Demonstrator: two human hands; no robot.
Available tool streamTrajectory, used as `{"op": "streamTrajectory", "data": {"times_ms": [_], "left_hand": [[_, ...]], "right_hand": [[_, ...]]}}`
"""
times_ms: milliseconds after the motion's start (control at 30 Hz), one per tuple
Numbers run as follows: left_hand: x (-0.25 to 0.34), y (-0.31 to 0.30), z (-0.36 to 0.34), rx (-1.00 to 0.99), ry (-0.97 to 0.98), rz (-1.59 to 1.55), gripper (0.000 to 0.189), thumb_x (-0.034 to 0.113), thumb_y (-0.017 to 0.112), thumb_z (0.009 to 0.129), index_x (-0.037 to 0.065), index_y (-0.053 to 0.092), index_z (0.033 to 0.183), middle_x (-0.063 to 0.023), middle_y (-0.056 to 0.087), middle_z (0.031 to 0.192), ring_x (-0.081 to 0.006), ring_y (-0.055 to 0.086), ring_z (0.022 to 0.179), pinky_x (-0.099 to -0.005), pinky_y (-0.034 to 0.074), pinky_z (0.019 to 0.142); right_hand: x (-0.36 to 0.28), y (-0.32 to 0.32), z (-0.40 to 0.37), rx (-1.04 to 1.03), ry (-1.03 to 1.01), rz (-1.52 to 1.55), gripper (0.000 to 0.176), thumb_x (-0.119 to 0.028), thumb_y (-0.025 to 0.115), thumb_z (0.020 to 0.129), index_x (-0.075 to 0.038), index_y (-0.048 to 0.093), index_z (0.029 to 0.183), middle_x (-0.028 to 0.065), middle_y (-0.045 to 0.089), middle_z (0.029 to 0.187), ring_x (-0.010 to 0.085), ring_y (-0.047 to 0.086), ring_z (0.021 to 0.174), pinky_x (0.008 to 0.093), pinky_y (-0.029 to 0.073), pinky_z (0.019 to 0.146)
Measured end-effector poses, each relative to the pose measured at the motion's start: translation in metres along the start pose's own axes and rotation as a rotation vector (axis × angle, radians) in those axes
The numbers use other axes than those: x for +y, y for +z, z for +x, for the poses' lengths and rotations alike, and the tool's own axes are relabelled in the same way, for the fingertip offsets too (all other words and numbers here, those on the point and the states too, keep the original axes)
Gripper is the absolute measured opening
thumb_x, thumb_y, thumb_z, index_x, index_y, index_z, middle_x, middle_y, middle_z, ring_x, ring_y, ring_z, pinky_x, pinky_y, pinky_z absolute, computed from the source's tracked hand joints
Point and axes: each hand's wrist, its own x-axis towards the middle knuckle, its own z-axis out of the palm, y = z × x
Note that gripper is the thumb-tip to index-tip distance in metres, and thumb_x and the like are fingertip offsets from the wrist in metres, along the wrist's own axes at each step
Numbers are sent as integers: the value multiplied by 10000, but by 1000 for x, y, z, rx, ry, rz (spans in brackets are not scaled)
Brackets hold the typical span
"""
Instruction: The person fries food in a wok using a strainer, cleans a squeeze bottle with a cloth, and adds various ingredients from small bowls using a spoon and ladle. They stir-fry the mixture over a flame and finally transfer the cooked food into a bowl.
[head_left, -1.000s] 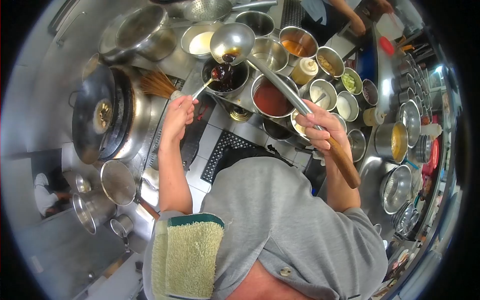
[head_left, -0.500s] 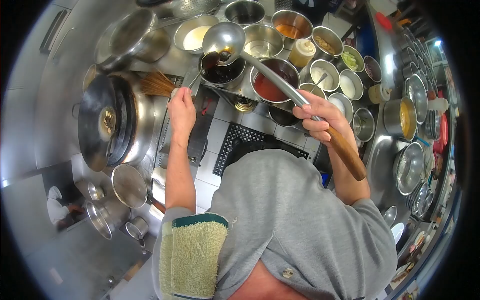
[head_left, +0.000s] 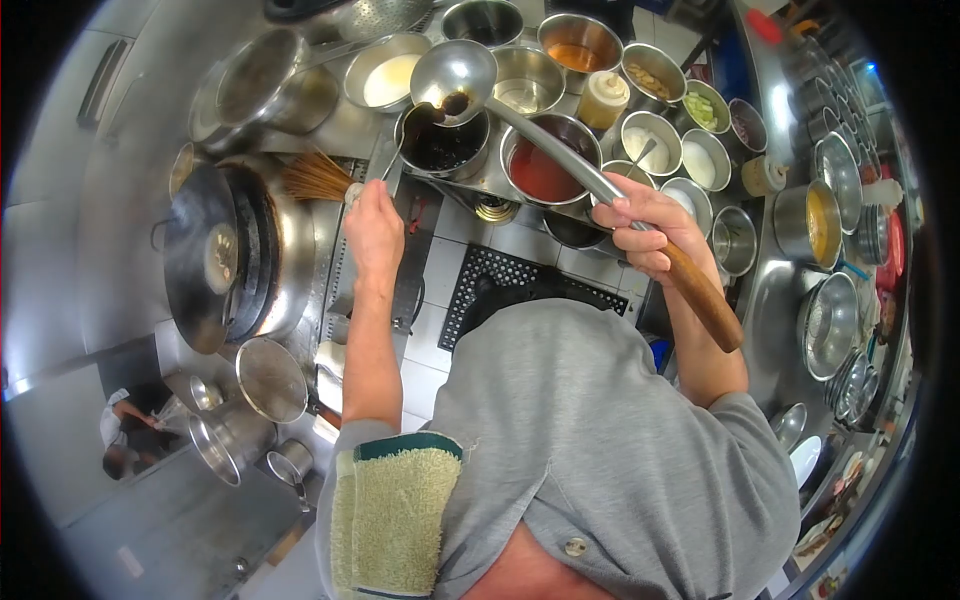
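Observation:
My right hand (head_left: 645, 228) grips the wooden handle of a long steel ladle (head_left: 455, 75), whose bowl hovers over the seasoning pots and holds a little dark sauce. My left hand (head_left: 372, 222) holds a small spoon (head_left: 415, 118) by its handle, its tip touching the ladle's rim above the pot of dark sauce (head_left: 440, 145). A pot of red sauce (head_left: 545, 165) sits just right of it. A green towel (head_left: 395, 515) lies over my left shoulder.
A wok (head_left: 215, 255) sits on the burner at left with a bamboo brush (head_left: 315, 178) beside it. Several steel seasoning bowls (head_left: 650, 140) ring the station. A lidded pot (head_left: 265, 75) stands at the back left. More pots (head_left: 825, 325) line the right counter.
The spoon lifted from the dark sauce pot to the ladle's rim and tipped sauce in. The ladle stayed over the pots while the view shifted slightly.

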Motion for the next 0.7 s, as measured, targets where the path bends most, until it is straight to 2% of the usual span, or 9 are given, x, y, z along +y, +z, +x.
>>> {"op": "streamTrajectory", "data": {"times_ms": [100, 367, 467, 533, 600, 667, 700], "left_hand": [[-3, 3, -4, 39, 26, -3, 169, 143, 512, 935, 10, 615, 959, -231, 619, 787, -429, 588, 732, -494, 456, 632], [3, 5, -8, 5, -27, 42, 170, 143, 512, 933, 4, 608, 936, -237, 624, 781, -431, 596, 725, -490, 464, 631], [7, 9, -15, -35, -75, 36, 164, 139, 501, 933, 13, 601, 901, -238, 626, 770, -433, 602, 726, -504, 463, 641], [9, 28, -2, -130, -124, 70, 231, 181, 476, 942, -2, 596, 869, -253, 632, 775, -436, 613, 757, -512, 470, 659], [10, 55, 25, -226, -188, 75, 274, 205, 464, 947, -17, 598, 857, -261, 636, 782, -438, 618, 773, -510, 483, 670], [9, 70, 37, -288, -134, 65, 320, 263, 491, 933, -41, 581, 896, -278, 638, 819, -445, 620, 795, -506, 501, 689], [13, 67, 31, -246, -213, 15, 342, 288, 529, 913, -44, 577, 984, -262, 642, 798, -449, 621, 775, -498, 503, 694]], "right_hand": [[-3, -6, -1, 4, -1, -76, 423, -53, 470, 935, -14, 341, 1336, -13, 407, 759, -25, 381, 457, 130, 309, 311], [-12, -16, -1, -36, 24, -45, 355, -53, 495, 929, -40, 391, 1268, -17, 403, 756, -19, 373, 454, 134, 309, 315], [-18, -19, -1, -38, 28, -117, 321, -65, 511, 927, -46, 415, 1233, -14, 419, 771, -16, 373, 458, 138, 320, 321], [-22, -11, 0, 0, 20, -164, 325, -71, 515, 927, -48, 416, 1236, -8, 432, 781, -14, 380, 460, 139, 323, 321], [-26, -2, 4, 9, 38, -192, 387, -63, 504, 927, -47, 374, 1292, 1, 434, 788, -8, 395, 461, 145, 329, 317], [-27, 1, 12, -23, 103, -124, 415, -55, 487, 932, -58, 350, 1323, 2, 414, 782, -8, 388, 456, 149, 321, 310], [-25, 6, 18, -39, 143, -93, 421, -45, 469, 937, -72, 339, 1337, 7, 397, 785, -7, 376, 450, 152, 308, 302]]}}
